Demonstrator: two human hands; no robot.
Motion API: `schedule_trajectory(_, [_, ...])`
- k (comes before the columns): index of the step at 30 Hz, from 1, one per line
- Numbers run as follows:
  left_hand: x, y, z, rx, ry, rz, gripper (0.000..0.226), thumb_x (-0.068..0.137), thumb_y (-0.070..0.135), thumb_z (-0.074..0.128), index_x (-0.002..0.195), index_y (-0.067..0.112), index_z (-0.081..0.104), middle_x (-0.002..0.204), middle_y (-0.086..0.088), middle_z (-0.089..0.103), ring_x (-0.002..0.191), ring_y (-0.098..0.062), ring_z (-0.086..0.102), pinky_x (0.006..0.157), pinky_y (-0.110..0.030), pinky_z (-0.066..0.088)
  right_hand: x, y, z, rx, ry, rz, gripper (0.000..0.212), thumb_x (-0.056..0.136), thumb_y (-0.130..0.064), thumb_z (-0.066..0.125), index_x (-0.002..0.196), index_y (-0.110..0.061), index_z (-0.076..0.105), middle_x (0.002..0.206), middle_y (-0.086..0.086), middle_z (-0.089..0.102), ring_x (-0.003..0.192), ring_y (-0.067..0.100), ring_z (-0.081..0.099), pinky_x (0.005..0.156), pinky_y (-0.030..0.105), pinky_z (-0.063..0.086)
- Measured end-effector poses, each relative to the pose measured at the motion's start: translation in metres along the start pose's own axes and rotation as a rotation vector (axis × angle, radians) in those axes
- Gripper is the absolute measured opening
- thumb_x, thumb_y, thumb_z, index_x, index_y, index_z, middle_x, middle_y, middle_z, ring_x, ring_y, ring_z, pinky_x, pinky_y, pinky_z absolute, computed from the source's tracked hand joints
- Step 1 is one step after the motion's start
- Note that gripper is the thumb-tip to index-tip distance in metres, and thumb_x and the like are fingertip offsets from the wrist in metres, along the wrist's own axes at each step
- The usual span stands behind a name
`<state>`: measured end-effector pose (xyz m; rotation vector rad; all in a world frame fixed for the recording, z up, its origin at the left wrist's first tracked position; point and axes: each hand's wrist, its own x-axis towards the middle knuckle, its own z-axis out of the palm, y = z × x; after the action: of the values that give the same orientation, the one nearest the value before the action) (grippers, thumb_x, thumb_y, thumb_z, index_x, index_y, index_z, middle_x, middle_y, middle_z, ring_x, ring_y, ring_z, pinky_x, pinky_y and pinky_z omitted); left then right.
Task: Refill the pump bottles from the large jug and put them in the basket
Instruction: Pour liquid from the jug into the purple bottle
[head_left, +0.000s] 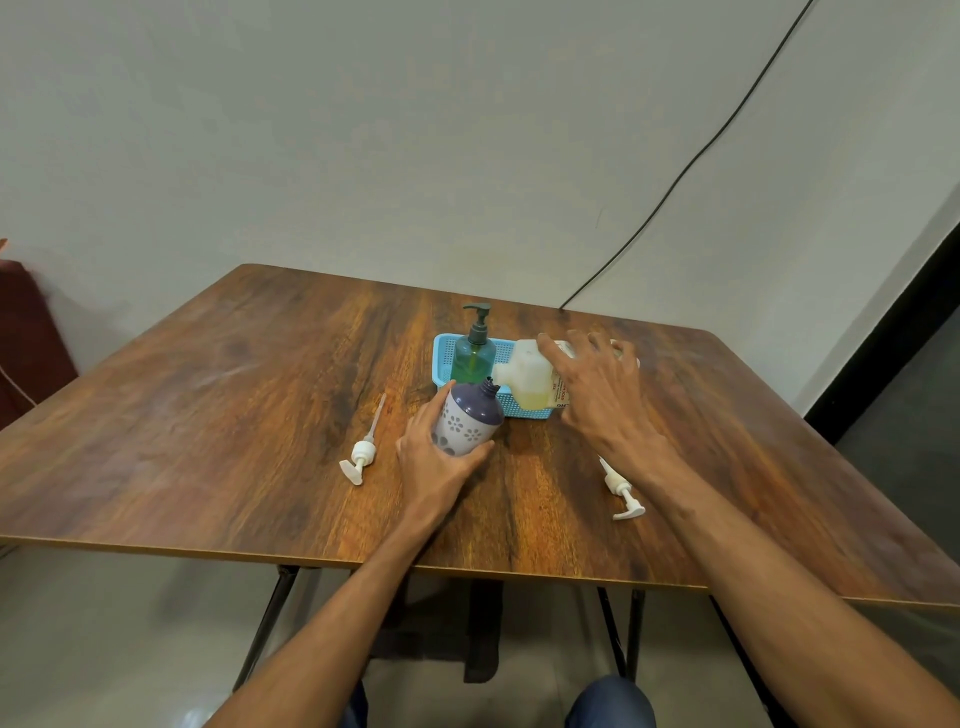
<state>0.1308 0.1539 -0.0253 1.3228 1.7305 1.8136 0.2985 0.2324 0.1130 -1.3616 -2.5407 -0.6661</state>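
My left hand (434, 457) grips a purple and white flowered bottle (467, 418) with no pump on it, tilted to the right on the table. My right hand (597, 389) holds the large white jug (527, 379) tipped on its side, its mouth pointing left toward the bottle's open neck. Yellowish liquid shows in the jug's lower part. A green pump bottle (472, 353) with a dark pump stands upright in the blue basket (441, 358) just behind the purple bottle.
Two loose white pump heads lie on the wooden table (208, 415): one pump head (361, 449) to the left of my left hand, another pump head (621, 491) under my right forearm. A black cable (675, 176) runs down the wall behind.
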Motion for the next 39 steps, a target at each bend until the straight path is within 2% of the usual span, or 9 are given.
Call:
schedule_trajectory(3, [0.0008, -0.0030, 0.0001, 0.002, -0.003, -0.006, 0.095, 0.063, 0.061, 0.080, 0.148, 0.035, 0.046, 0.135, 0.013, 0.055, 0.125, -0.015, 0.057, 0.105, -0.055, 0.050, 0.0000, 0.0004, 0.0006, -0.002, 0.011, -0.005, 0.090, 0.079, -0.035, 0.081, 0.153, -0.027, 0.030, 0.148, 0.014, 0.044, 0.136, 0.036, 0.041, 0.105, 0.054, 0.035])
schedule_trajectory(7, [0.0008, -0.0031, 0.0001, 0.004, -0.008, 0.000, 0.094, 0.064, 0.060, 0.081, 0.147, 0.040, 0.044, 0.134, 0.016, 0.054, 0.125, -0.013, 0.057, 0.106, -0.054, 0.049, 0.0010, 0.0000, 0.0009, -0.007, 0.000, -0.003, 0.091, 0.079, -0.036, 0.082, 0.153, -0.028, 0.030, 0.149, 0.014, 0.043, 0.137, 0.036, 0.040, 0.106, 0.054, 0.035])
schedule_trajectory(11, [0.0011, -0.0047, 0.0003, 0.006, -0.014, -0.008, 0.096, 0.064, 0.060, 0.080, 0.150, 0.033, 0.046, 0.136, 0.015, 0.053, 0.126, -0.014, 0.056, 0.106, -0.054, 0.049, 0.0011, 0.0005, 0.0017, -0.001, 0.004, -0.005, 0.092, 0.077, -0.036, 0.083, 0.153, -0.027, 0.031, 0.148, 0.016, 0.045, 0.136, 0.038, 0.041, 0.106, 0.056, 0.035])
schedule_trajectory(20, [0.0014, -0.0066, 0.0010, 0.005, -0.003, -0.010, 0.095, 0.064, 0.060, 0.081, 0.148, 0.031, 0.048, 0.137, 0.012, 0.056, 0.127, -0.015, 0.057, 0.106, -0.056, 0.049, 0.0017, 0.0011, 0.0027, -0.013, -0.003, -0.005, 0.094, 0.076, -0.040, 0.084, 0.152, -0.029, 0.030, 0.148, 0.015, 0.044, 0.136, 0.037, 0.040, 0.106, 0.055, 0.036])
schedule_trajectory(27, [0.0006, -0.0048, 0.0004, 0.000, 0.003, 0.000, 0.091, 0.065, 0.058, 0.082, 0.145, 0.047, 0.041, 0.135, 0.018, 0.054, 0.126, -0.013, 0.057, 0.106, -0.055, 0.050, 0.0015, 0.0019, 0.0023, -0.015, 0.001, -0.010, 0.093, 0.077, -0.038, 0.082, 0.152, -0.029, 0.029, 0.149, 0.014, 0.043, 0.137, 0.036, 0.040, 0.106, 0.055, 0.034])
schedule_trajectory(34, [0.0007, -0.0066, 0.0011, -0.003, -0.008, -0.012, 0.095, 0.064, 0.061, 0.080, 0.149, 0.037, 0.044, 0.136, 0.013, 0.054, 0.126, -0.016, 0.057, 0.106, -0.056, 0.049, 0.0018, 0.0007, 0.0003, -0.027, -0.008, -0.009, 0.094, 0.076, -0.039, 0.083, 0.152, -0.029, 0.029, 0.150, 0.013, 0.042, 0.138, 0.036, 0.039, 0.105, 0.055, 0.034])
schedule_trajectory(39, [0.0001, -0.0039, -0.0002, 0.000, -0.006, -0.002, 0.093, 0.063, 0.061, 0.079, 0.146, 0.042, 0.042, 0.137, 0.013, 0.053, 0.127, -0.016, 0.057, 0.107, -0.056, 0.049, 0.0020, 0.0006, -0.0007, -0.034, 0.000, -0.009, 0.093, 0.076, -0.038, 0.083, 0.151, -0.029, 0.030, 0.148, 0.013, 0.044, 0.136, 0.036, 0.041, 0.104, 0.054, 0.035])
